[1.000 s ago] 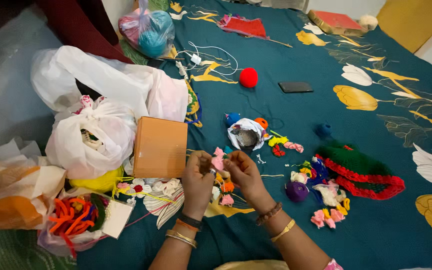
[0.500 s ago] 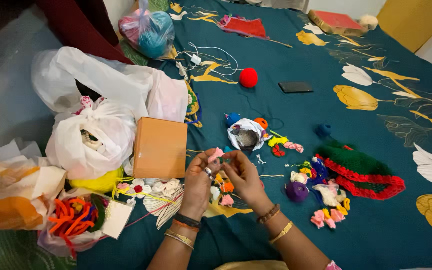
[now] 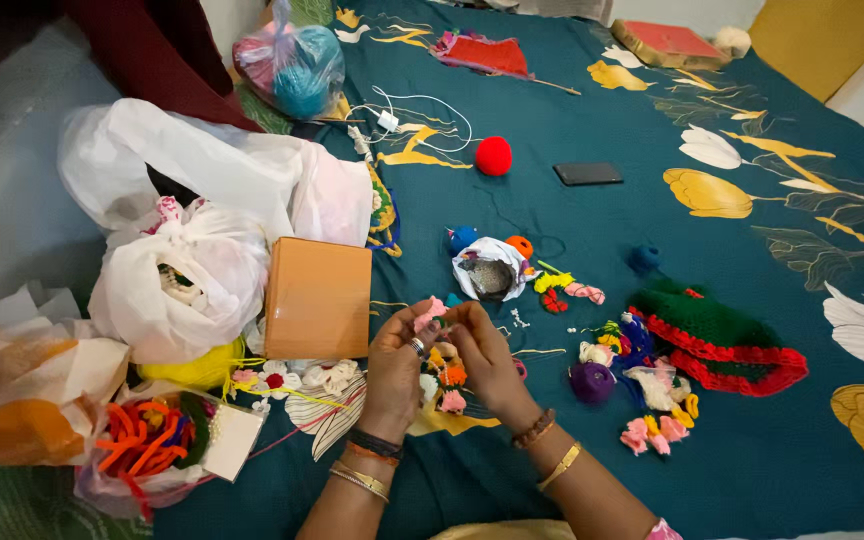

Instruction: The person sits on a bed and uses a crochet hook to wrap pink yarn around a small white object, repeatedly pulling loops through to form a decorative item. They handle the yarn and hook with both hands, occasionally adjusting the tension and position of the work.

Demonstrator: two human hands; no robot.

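Pink crochet flower, small and soft-looking, is held just below the middle of the frame, pinched between the fingertips of both hands above the bedspread. The left hand is closed narrowly on it from the left, a ring showing on one finger and bangles on the wrist. The right hand is closed on it from the right, fingers bent tightly; whether a thread or needle is also gripped cannot be told.

Directly beneath the hands, a scatter of small crochet flowers in orange, pink and white is seen on the teal bedspread, which is printed with yellow and white flowers. Just left of the hands an orange box is lying flat. Right of the hands a purple yarn ball is found, and beyond it a green and red crochet piece.

Above the hands a small white bag is placed, and higher up a red pompom and a dark phone lie apart. White plastic bags are heaped in the left half, with a bag of orange yarn at lower left.
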